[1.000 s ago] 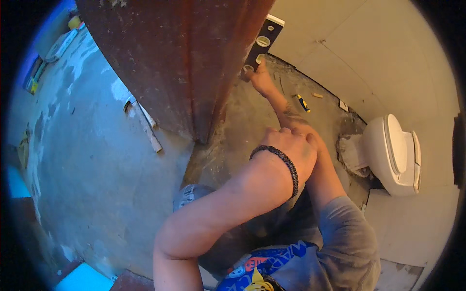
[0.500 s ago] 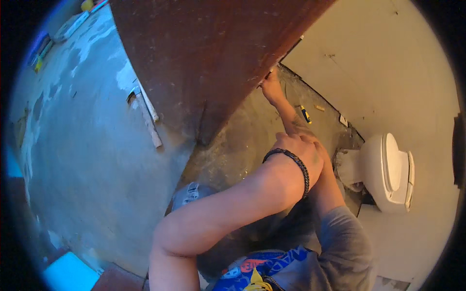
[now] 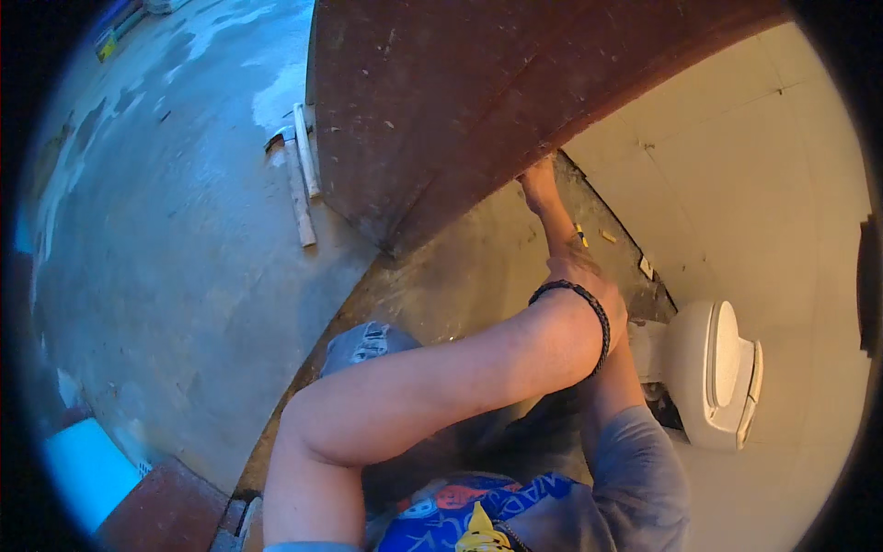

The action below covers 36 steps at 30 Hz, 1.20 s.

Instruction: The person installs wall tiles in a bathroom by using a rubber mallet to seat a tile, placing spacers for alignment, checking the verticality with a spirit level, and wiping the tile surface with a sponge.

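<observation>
My right arm stretches forward, and my right hand point(image 3: 540, 182) is at the edge of a large dark brown door point(image 3: 441, 92). The fingers appear closed on that edge, though the door hides part of them. My left arm crosses in front, a dark braided bracelet point(image 3: 593, 317) on its wrist. My left hand point(image 3: 589, 287) is wrapped over my right forearm point(image 3: 563, 235), its fingertips mostly hidden. Close to the right forearm, a yellow and black tool point(image 3: 581, 235) lies on the floor, partly covered.
A hammer point(image 3: 296, 189) and a pale stick point(image 3: 305, 152) lie beside the door on the grey floor point(image 3: 166, 276). To my right, a white toilet point(image 3: 708, 368) stands by the beige wall point(image 3: 773, 230). Small scraps point(image 3: 646, 267) lie along the wall's foot. My jeans knee point(image 3: 363, 348) is bent below the door.
The view has shifted, so the door extends farther right and the toilet sits lower. My right hand stays at the door's edge, and my left hand stays on my right forearm.
</observation>
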{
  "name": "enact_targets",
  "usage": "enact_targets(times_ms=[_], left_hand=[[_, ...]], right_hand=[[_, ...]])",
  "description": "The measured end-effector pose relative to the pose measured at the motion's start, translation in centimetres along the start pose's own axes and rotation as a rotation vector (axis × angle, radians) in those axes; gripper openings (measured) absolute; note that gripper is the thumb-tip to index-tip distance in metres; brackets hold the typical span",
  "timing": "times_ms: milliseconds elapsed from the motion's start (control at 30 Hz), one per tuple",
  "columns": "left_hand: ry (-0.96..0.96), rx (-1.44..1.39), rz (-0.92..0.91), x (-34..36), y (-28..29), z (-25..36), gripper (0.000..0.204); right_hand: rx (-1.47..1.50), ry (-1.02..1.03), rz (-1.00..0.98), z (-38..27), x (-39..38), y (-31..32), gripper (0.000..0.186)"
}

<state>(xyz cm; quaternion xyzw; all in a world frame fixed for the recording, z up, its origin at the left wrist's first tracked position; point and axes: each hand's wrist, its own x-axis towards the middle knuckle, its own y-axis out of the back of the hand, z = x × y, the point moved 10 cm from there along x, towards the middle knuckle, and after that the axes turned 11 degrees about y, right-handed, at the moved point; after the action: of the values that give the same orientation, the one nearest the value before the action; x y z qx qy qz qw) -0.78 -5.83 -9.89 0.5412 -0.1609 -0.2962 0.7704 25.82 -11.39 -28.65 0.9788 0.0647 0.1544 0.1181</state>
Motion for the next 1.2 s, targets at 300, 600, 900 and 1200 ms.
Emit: enact_targets(times_ms=[300,600,900,1200], left_hand=[[-0.038,0.007,0.033,-0.9,0.8,0.0,0.036],[-0.026,-0.014,0.059,-0.6,1.0,-0.3,0.037],[-0.149,-0.100,0.182,0.1,1.7,-0.5,0.037],[-0.113,-0.165,0.134,0.0,3.9,-1.5,0.049]], right_hand=[[-0.010,0.076,0.031,-1.2,0.1,-0.4,0.055],[-0.017,0.024,0.057,-0.9,0.2,-0.1,0.050],[-0.317,0.133,0.054,-0.3,2.6,4.2,0.052],[-0.094,0.105,0.054,-24.4,9.4,14.5,0.080]])
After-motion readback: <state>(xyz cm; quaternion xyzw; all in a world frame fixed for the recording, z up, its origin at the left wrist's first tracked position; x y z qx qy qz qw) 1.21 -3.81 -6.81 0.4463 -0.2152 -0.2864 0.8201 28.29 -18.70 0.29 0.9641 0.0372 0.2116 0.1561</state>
